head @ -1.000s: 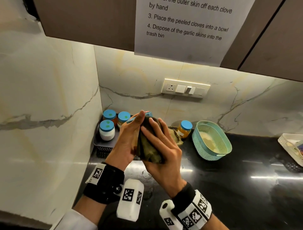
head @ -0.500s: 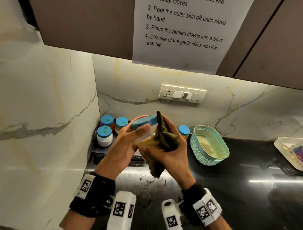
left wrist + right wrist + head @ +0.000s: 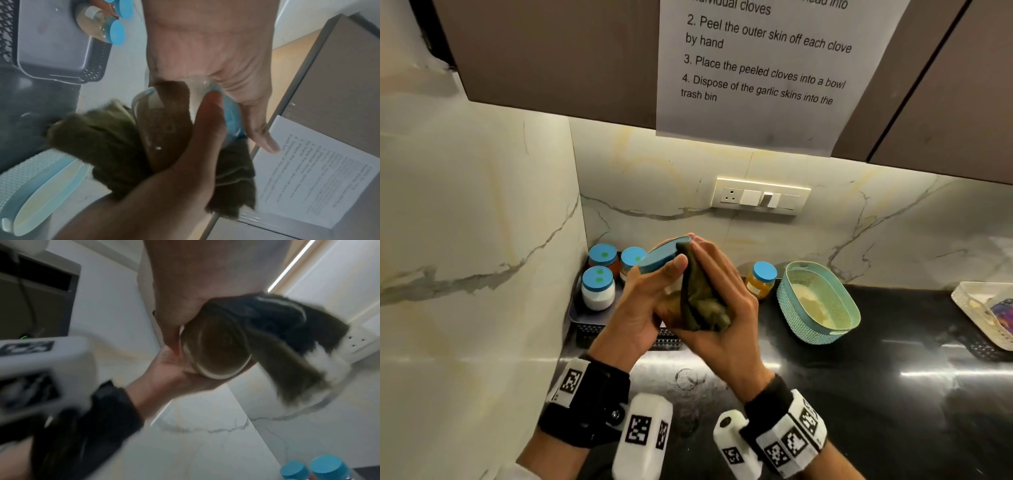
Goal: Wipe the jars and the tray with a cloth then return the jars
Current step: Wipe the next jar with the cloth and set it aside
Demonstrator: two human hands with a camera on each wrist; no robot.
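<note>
Gripping a tilted blue-lidded glass jar (image 3: 666, 270) above the counter, the left hand (image 3: 642, 308) steadies it while the right hand (image 3: 722, 308) presses the soft olive cloth (image 3: 702, 301) against its side; smooth, probably fragile glass, best held around lid and body

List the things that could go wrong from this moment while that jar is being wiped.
1. The jar is held tilted in mid-air over the counter by the left hand; a slip under the rubbing cloth could drop it.
2. The right hand wipes near the blue lid; twisting might loosen it.
3. The orange jar stands close behind; an elbow swing could topple it.
</note>
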